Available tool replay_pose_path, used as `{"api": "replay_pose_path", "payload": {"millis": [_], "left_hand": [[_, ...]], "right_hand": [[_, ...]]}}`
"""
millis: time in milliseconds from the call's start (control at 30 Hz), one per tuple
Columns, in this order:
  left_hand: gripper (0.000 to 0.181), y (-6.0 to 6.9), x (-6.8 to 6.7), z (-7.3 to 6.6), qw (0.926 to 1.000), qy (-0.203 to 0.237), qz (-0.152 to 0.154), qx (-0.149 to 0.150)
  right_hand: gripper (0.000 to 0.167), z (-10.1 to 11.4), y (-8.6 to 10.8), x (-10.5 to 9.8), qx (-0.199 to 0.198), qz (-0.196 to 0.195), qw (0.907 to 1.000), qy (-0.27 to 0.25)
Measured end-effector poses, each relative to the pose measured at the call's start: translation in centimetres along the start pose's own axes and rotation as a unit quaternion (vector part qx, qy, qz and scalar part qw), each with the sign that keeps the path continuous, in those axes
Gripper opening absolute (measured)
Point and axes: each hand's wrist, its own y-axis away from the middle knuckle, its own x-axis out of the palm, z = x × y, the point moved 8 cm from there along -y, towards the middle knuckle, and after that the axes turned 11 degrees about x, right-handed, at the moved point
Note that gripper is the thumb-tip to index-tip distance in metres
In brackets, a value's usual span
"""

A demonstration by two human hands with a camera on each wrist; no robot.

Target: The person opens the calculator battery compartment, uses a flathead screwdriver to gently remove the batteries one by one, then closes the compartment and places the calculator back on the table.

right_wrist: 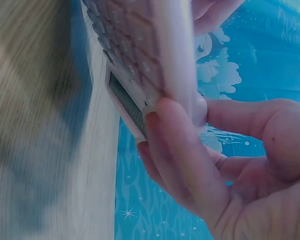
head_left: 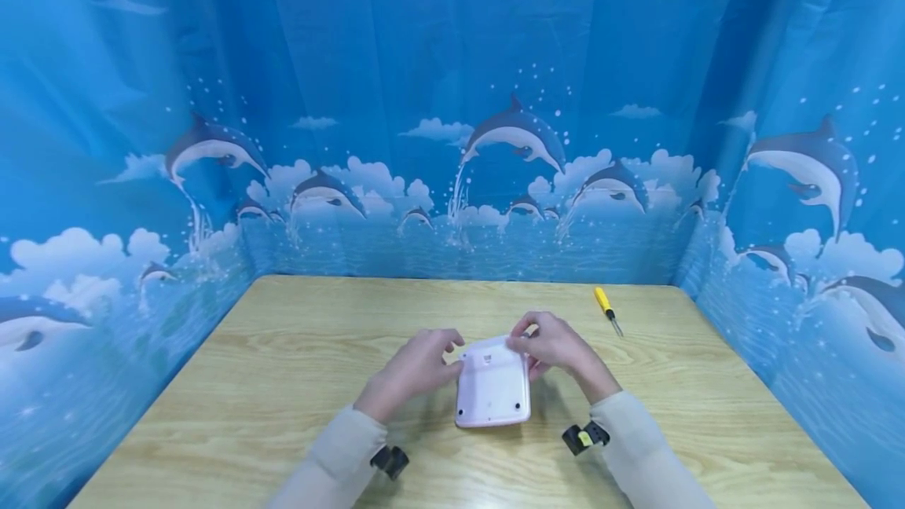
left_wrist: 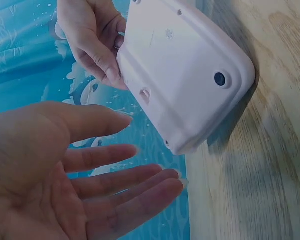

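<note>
A pale pink calculator (head_left: 492,383) is tilted up off the table, its back with dark round feet facing the head camera. My right hand (head_left: 558,348) pinches its far right edge, thumb on the back. In the right wrist view, fingers of the right hand (right_wrist: 230,150) lie on the front side by the keys and the display (right_wrist: 127,102). My left hand (head_left: 417,371) is beside the left edge. In the left wrist view the left hand (left_wrist: 90,175) has its fingers extended, apart from the calculator (left_wrist: 175,65), holding nothing.
A screwdriver (head_left: 604,302) with a yellow handle lies at the back right of the wooden table (head_left: 318,336). Blue curtains (head_left: 438,38) with dolphins stand behind the table and along both sides.
</note>
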Motion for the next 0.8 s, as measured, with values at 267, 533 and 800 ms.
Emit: {"api": "replay_pose_path", "payload": {"millis": [267,533,800], "left_hand": [[0.039,0.1,0.3,0.8,0.9995,0.013,0.001,-0.030],[0.049,0.1,0.8,2.2,0.9947,0.024,-0.014,-0.099],[0.063,0.2,1.7,3.1,0.9875,0.050,-0.012,-0.149]], "right_hand": [[0.026,0.1,0.1,0.5,-0.001,0.028,0.9996,0.005],[0.025,0.1,0.3,0.9,-0.008,0.051,0.9986,0.014],[0.025,0.2,0.5,1.3,-0.018,0.064,0.9977,0.013]]}}
